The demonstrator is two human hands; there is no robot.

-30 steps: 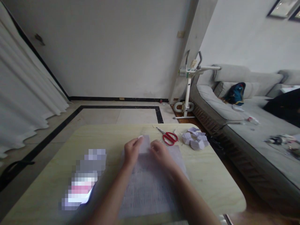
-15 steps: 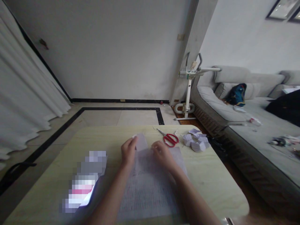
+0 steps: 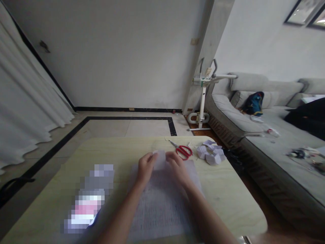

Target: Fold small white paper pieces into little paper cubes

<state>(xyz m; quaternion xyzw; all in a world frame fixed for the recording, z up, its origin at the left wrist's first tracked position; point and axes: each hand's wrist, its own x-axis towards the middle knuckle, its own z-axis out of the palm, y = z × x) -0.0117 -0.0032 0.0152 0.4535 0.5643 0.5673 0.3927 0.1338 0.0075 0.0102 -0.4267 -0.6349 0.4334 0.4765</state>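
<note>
Closely pinched: a small paper piece [image 3: 159, 161] in the left hand [image 3: 146, 166]

The left hand has its thumb and fingers clamped on the left edge of the small paper piece, which is pale and sits between the two hands, above the far part of a printed sheet [image 3: 162, 211]. The right hand [image 3: 177, 167] is at the piece's right edge, its fingers curled; blur there makes it impossible to tell whether they grip the paper or only brush it. The hands are apart from each other, with the piece filling the gap.

Below the hands and under both forearms, the printed sheet lies flat on the wooden counter [image 3: 228, 206]. Just beyond the right hand, to its right, are red-handled scissors [image 3: 184, 152], their blades pointing away and to the left. Farther right of that hand stands a ring of folded paper [image 3: 212, 153], near the scissors. Left of the left hand and nearer the body lies a phone-like device [image 3: 87, 200], mostly pixelated, with a bright screen. Well off to the right of the hands is a grey sofa [image 3: 279, 152]. The scissors are the nearest obstacle beside the right hand; the space directly between the hands holds only the paper.
</note>
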